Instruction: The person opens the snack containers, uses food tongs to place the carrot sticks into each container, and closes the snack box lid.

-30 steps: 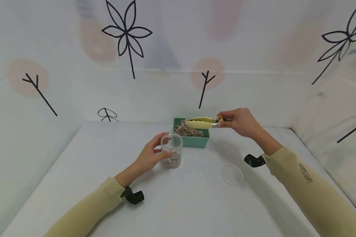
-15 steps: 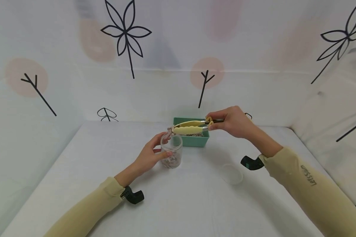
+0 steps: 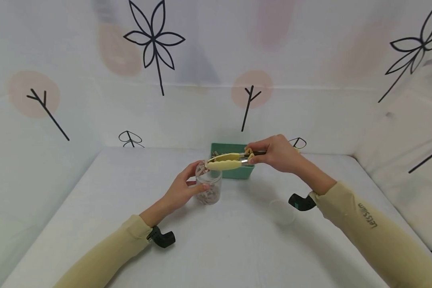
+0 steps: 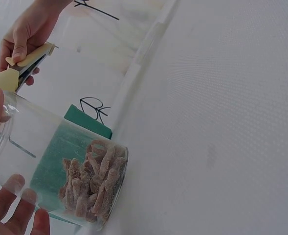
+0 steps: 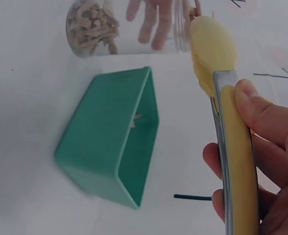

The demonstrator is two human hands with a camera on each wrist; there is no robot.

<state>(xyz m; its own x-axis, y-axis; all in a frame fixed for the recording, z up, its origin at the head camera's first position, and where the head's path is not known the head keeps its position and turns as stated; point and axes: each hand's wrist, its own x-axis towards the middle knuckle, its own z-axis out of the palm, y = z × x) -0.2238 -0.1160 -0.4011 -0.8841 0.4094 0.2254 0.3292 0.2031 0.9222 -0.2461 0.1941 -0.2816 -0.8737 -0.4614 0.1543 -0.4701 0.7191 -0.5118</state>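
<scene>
My left hand [image 3: 180,191] grips a clear jar [image 3: 214,189] round its side, thumb in front. Brown-grey strips [image 4: 92,183] lie at the jar's bottom in the left wrist view. My right hand [image 3: 279,154] holds yellow tongs [image 3: 225,165], whose tips are at the jar's mouth with some strips [image 3: 203,169] between them. Behind the jar stands a green box [image 3: 234,173]; a few strips show inside it in the right wrist view. In that view the thumb and fingers of my right hand [image 5: 271,132] press the tongs' handles from both sides.
A clear round lid [image 3: 282,212] lies flat on the white table [image 3: 219,248], right of the jar. A patterned cloth wall [image 3: 201,112] rises behind the green box. Each wrist wears a black camera mount.
My right hand has moved left and a little down, bringing the tongs with strips from over the green box to the jar's mouth. My left hand and the jar have stayed in place.
</scene>
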